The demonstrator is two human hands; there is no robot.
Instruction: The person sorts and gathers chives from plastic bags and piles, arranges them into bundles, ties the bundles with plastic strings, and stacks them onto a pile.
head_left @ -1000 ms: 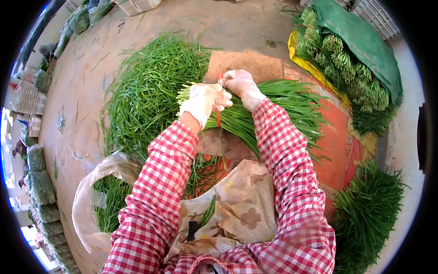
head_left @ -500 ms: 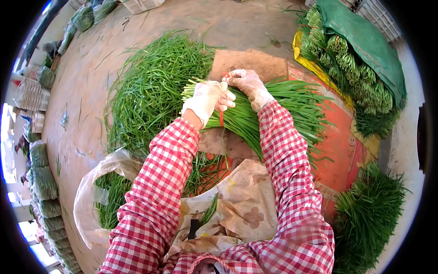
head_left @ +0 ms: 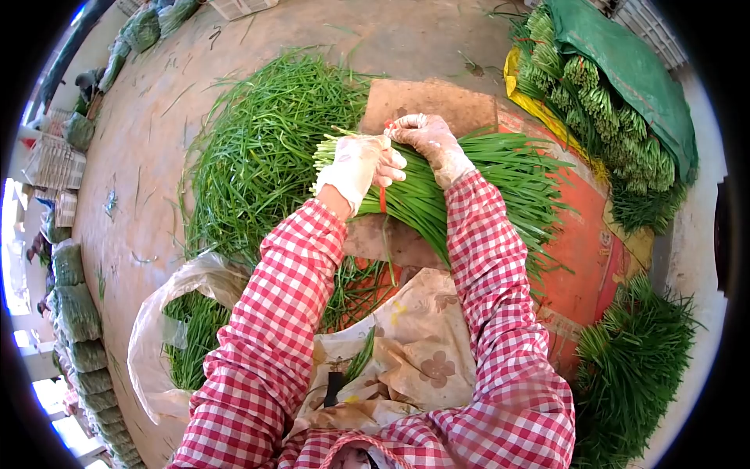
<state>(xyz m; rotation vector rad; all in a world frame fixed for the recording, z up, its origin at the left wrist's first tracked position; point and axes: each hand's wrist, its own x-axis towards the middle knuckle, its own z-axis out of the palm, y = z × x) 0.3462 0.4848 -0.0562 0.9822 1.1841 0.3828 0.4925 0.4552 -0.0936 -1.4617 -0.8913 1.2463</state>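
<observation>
A bundle of long green stalks (head_left: 500, 168) lies across a brown board (head_left: 430, 105), its pale cut ends to the left. Around the bundle runs a red band (head_left: 383, 200). My left hand (head_left: 361, 166), in a whitish glove, is closed over the bundle near the cut ends. My right hand (head_left: 430, 142), also gloved, pinches the red band at the bundle's far side, where a bit of red shows at the fingertips. The two hands are close together.
A loose heap of green stalks (head_left: 266, 148) lies to the left. Nearer is a clear plastic bag (head_left: 148, 352) with greens. Tied bundles under a green cover (head_left: 625, 70) stand at the upper right. More greens (head_left: 637, 363) lie at the lower right.
The view has shifted slightly, so the scene sits a little further right. Both hands stay at the bundle; the right fingers have shifted slightly at the red band.
</observation>
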